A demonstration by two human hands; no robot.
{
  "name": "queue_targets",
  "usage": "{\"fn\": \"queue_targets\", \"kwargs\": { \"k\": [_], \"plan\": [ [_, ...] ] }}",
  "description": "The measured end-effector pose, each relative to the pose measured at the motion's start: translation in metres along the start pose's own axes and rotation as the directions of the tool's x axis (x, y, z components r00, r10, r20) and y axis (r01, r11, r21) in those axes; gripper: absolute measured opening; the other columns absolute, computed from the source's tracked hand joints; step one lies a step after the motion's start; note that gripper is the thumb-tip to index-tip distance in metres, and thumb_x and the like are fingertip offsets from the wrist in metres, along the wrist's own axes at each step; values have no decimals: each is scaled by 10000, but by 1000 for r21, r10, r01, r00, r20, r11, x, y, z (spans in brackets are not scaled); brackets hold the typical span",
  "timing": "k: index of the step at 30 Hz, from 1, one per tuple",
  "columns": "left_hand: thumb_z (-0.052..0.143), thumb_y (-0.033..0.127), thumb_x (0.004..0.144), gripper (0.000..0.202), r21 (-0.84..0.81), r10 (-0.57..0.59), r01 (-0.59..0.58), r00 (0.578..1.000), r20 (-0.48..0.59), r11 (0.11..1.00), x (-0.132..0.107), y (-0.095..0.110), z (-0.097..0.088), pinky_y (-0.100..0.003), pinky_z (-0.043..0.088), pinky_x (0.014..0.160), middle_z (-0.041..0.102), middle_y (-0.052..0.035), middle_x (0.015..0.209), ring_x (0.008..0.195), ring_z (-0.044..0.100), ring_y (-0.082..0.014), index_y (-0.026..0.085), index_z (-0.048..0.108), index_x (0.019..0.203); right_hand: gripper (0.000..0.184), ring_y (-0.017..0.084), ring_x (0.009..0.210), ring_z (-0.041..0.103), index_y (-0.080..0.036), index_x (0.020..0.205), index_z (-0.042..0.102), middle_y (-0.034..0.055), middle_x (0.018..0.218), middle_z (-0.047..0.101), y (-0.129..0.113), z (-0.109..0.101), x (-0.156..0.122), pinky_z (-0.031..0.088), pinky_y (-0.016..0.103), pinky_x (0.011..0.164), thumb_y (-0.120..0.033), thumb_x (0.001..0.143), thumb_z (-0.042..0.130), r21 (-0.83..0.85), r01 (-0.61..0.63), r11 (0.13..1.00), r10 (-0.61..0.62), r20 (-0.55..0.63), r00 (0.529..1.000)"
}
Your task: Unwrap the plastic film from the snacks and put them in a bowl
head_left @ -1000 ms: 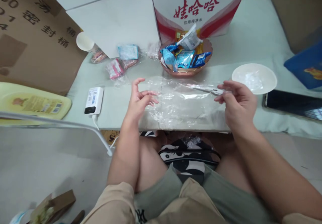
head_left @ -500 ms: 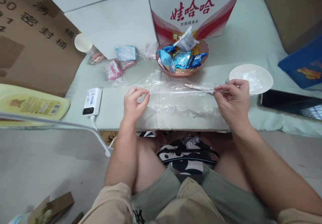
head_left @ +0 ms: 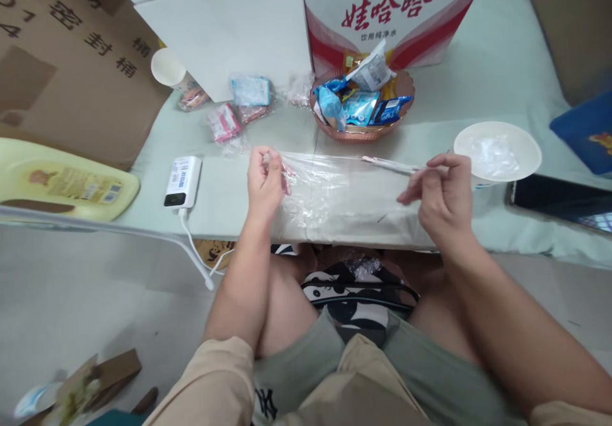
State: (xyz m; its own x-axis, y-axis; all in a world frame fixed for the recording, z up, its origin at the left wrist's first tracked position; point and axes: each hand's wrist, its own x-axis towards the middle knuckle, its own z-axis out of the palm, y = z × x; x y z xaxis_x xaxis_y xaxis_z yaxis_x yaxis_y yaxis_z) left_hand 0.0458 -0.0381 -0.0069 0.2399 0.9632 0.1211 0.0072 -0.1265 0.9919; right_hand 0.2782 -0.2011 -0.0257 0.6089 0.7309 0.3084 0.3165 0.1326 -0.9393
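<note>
My left hand (head_left: 266,180) is closed on the bunched end of a clear plastic sheet or bag (head_left: 315,193). The film spreads rightward above the cloth-covered table, creased and shiny. My right hand (head_left: 442,190) holds a slim whitish-pink stick-like tool (head_left: 389,164) between its fingers, tip pointing left over the film's upper edge; its exact kind is unclear. Behind the film stands a pinkish bowl (head_left: 361,132) filled with blue, white and yellow snack packets. Just right of my right hand is a white paper bowl (head_left: 528,158) with clear plastic in it.
Small wrapped packets (head_left: 224,123) and a paper cup (head_left: 167,67) lie at the back left. A white power bank (head_left: 183,182) with a cable and a yellow bottle (head_left: 67,180) are at left. A dark tablet-like device (head_left: 559,199) lies right; a white-and-red carton (head_left: 392,18) stands behind.
My left hand has gone from pinching the film's edge to closing around its gathered end. The film is drawn in leftward, and my right fingers have loosened and spread around the tool.
</note>
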Motion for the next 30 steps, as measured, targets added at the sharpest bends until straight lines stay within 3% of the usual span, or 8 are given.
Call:
{"fn": "queue_targets", "kwargs": {
  "k": [5, 11, 15, 18, 21, 24, 27, 30],
  "plan": [
    [689, 509, 888, 324, 135, -168, 162, 985, 29, 977, 11, -8, 1, -208, 253, 372, 536, 66, 512, 368, 386, -63, 235, 531, 818, 374, 132, 488, 588, -320, 1277, 467, 23, 943, 697, 13, -3, -2, 458, 272, 409, -416, 936, 587, -46, -158, 986, 160, 58, 985],
    [608, 268, 919, 257, 218, -458, 443, 889, 21, 870, 24, -5, 1, -186, 177, 348, 479, 55, 461, 351, 335, -62, 201, 522, 687, 403, 329, 1233, 625, -308, 1171, 672, 88, 1376, 621, 7, -14, 0, 537, 567, 1003, -305, 772, 729, -239, 44, 970, 10, 218, 976],
    [732, 322, 825, 308, 173, -489, 458, 835, 252, 872, 18, 2, 15, -187, 188, 346, 439, 60, 483, 373, 369, -55, 195, 512, 650, 279, 305, 1216, 641, -267, 1084, 683, 82, 1223, 714, -3, -2, 10, 464, 577, 1101, -341, 815, 698, -145, 24, 989, 23, 317, 948],
    [825, 420, 738, 369, 140, -487, 477, 759, 432, 868, 10, 7, 30, -196, 146, 339, 405, 72, 498, 366, 339, -51, 202, 532, 687, 463, 279, 1120, 688, -255, 1165, 640, 91, 1196, 723, 2, 21, 14, 551, 511, 999, -408, 746, 761, 33, -191, 981, 141, 552, 822],
    [849, 513, 700, 411, 162, -503, 498, 692, 518, 852, 9, 6, 39, -192, 172, 353, 413, 74, 490, 355, 348, -59, 215, 571, 746, 311, 215, 788, 712, -239, 960, 663, 44, 906, 734, 5, 38, 13, 607, 399, 733, -405, 722, 776, 48, -373, 926, 187, 802, 567],
    [767, 627, 751, 437, 142, -491, 486, 735, 467, 863, 14, -2, 41, -207, 317, 392, 483, 54, 488, 378, 449, -94, 226, 603, 805, 190, 138, 548, 608, -234, 749, 597, -10, 677, 660, 2, 41, 8, 520, 302, 547, -389, 806, 690, 18, -442, 897, 194, 883, 428],
    [639, 753, 779, 535, -44, -477, 525, 804, 355, 850, 15, -7, 40, -261, 495, 511, 646, -11, 634, 564, 652, -161, 226, 606, 861, 196, 113, 487, 562, -242, 804, 563, -11, 720, 684, -3, 37, 6, 453, 276, 480, -407, 828, 666, 52, -485, 873, 259, 792, 552],
    [547, 865, 736, 686, -244, -464, 602, 767, 444, 760, 5, -7, 40, -374, 600, 675, 749, -107, 909, 861, 751, -266, 216, 627, 943, 255, 114, 474, 552, -253, 855, 529, -15, 731, 681, -2, 37, 8, 427, 279, 463, -460, 823, 673, 104, -466, 879, 297, 644, 705]
  ]
}}
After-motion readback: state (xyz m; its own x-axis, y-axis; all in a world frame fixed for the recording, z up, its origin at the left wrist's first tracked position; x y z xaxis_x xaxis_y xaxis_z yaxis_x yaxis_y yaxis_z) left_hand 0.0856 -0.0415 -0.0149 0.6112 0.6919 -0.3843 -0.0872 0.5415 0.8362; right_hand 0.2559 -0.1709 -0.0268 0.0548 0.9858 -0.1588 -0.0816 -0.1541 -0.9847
